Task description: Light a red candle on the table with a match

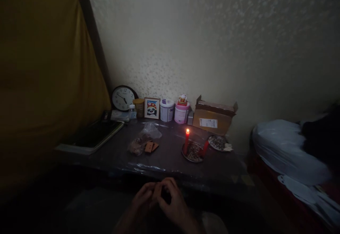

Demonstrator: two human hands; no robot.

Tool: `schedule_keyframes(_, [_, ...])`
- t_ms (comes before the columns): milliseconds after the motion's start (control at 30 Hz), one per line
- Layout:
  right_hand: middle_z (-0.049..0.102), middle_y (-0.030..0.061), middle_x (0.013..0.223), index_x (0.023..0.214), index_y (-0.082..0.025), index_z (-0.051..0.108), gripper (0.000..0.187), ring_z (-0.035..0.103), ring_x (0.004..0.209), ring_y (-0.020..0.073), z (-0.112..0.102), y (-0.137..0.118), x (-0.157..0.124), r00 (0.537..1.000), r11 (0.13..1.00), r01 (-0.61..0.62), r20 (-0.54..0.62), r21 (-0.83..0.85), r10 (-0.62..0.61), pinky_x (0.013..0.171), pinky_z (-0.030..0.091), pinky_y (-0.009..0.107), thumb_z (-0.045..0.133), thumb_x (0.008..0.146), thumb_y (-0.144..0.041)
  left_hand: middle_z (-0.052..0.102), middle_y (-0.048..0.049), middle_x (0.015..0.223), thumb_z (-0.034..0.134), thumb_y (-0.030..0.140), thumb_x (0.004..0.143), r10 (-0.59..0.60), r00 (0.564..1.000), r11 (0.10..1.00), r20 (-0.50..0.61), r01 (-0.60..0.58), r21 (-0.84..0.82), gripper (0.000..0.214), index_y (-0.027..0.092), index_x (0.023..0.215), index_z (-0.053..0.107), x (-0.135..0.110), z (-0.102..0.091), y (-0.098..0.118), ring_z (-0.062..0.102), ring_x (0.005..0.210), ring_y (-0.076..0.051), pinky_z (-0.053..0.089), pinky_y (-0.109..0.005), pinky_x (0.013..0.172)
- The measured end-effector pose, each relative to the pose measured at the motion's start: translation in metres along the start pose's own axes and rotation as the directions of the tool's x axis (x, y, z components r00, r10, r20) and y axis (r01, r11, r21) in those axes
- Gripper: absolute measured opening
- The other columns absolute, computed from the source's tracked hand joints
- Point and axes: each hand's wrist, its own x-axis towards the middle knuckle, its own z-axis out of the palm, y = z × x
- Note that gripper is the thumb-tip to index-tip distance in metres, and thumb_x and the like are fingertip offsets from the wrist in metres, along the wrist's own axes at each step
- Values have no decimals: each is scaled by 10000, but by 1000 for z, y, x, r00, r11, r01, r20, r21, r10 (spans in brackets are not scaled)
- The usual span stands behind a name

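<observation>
My left hand [142, 200] and my right hand [174, 202] meet in front of me, just below the near edge of a dark table [170, 159]. Their fingertips are curled together around something small and dark that I cannot make out in the gloom. On the table beyond them, a lit red candle [186, 140] stands in a round metal dish [192, 152], with an unlit red candle [205, 148] leaning beside it. Left of the dish lies a clear plastic bag [143, 140] with brown biscuits [151, 146].
Along the wall stand a round clock [123, 98], a small panda picture [152, 108], a white tin [166, 109], a pink tin [182, 113] and a cardboard box [214, 118]. A tablet [91, 136] lies left. A yellow curtain [45, 71] hangs left; bedding [289, 149] is right.
</observation>
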Motion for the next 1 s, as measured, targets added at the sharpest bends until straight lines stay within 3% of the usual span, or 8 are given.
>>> schedule_keyframes(267, [553, 5, 993, 954, -247, 555, 246, 548, 948, 157, -3, -2, 2, 999, 999, -3, 34, 42, 1, 845, 432, 259, 542, 762, -94, 643, -51, 1134, 688, 276, 661, 13, 1000, 1000, -28, -13, 11, 303, 248, 961, 656, -20, 1, 8, 430, 1247, -283, 260, -417, 1077])
schedule_keyframes(600, [560, 20, 1028, 979, -230, 560, 240, 544, 984, 157, -2, 2, 3, 998, 999, -8, 66, 36, 6, 868, 421, 255, 543, 772, -109, 641, -64, 1133, 607, 321, 738, 42, 995, 998, 93, -38, -43, 233, 230, 944, 669, -23, 34, 30, 429, 1246, -262, 281, -409, 1070])
schedule_keyframes(1000, [586, 50, 1105, 1020, -225, 573, 302, 561, 1042, 183, -1, 11, 3, 997, 998, 35, 65, 52, -38, 892, 446, 266, 550, 740, -113, 618, -91, 1163, 649, 313, 711, 46, 992, 997, 120, -39, -64, 314, 205, 1005, 658, -28, 23, 21, 413, 1258, -277, 244, -436, 1084])
